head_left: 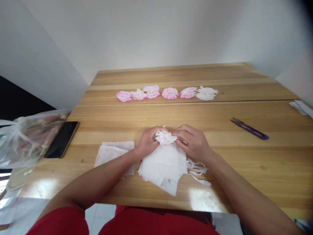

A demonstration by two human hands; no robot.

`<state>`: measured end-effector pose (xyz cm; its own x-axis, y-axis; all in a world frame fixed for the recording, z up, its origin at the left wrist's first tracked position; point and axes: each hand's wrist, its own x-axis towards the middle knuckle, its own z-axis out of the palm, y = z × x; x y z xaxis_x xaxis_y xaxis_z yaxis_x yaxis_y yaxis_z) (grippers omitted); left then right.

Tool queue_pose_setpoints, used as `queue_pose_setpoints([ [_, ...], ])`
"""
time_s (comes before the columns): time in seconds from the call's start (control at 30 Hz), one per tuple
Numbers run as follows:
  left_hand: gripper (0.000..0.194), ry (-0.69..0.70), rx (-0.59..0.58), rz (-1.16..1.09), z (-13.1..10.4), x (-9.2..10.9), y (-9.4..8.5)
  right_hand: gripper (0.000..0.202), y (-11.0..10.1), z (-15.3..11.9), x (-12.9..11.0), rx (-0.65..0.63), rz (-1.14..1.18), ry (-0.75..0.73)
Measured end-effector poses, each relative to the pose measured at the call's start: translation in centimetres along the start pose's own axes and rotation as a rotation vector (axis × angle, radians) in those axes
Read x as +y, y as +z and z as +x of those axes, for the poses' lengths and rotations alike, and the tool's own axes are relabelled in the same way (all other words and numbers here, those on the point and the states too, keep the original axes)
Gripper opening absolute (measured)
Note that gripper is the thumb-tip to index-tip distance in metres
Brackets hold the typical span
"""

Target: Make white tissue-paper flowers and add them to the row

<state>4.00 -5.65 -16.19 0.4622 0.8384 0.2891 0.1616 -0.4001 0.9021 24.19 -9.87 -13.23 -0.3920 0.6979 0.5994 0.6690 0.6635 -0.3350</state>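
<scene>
A white tissue-paper flower [166,138] is between the two hands.
The left hand [147,142] is curled around its left side; the right hand [193,140] pinches its right edge. Below the hands lie white tissue sheets [162,166]; beyond them, pink-edged paper flowers [170,93]; to their right, thread snips [251,129].

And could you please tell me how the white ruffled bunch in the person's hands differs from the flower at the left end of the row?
The ruffled bunch looks plain white, while the left-end flower has pink edges. The ruffled bunch is in the left hand, with the right hand at its edge; the left-end flower lies untouched on the table. Both have crinkled, ruffled surfaces.
</scene>
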Motion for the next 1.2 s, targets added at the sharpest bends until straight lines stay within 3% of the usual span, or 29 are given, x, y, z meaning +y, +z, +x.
queue_pose_setpoints([
  [0.23,0.020,-0.037,0.007,-0.016,0.01,-0.09,0.04,0.018,0.30,-0.17,0.25,0.021,-0.029,0.000],
  [0.43,0.022,-0.046,0.025,-0.012,-0.06,-0.54,-0.01,0.014,0.11,0.20,0.12,0.082,0.106,0.031],
  [0.6,0.022,-0.012,0.087,-0.097,-0.17,-0.64,-0.03,0.049,-0.09,0.28,0.06,0.031,0.173,0.130],
  [0.7,0.022,0.013,0.103,-0.110,-0.12,-0.58,-0.02,0.058,-0.01,0.21,0.10,-0.015,0.147,0.161],
  [0.77,0.023,0.015,0.097,-0.102,-0.04,-0.53,-0.02,0.052,0.03,0.24,0.12,-0.021,0.121,0.165],
  [0.97,0.024,-0.015,0.045,-0.102,0.00,-0.46,0.05,0.003,0.28,0.25,0.05,0.031,0.143,0.129],
  [1.2,0.021,0.003,0.044,-0.118,-0.05,-0.66,0.19,0.007,0.20,0.81,0.53,-0.003,0.048,0.095],
])
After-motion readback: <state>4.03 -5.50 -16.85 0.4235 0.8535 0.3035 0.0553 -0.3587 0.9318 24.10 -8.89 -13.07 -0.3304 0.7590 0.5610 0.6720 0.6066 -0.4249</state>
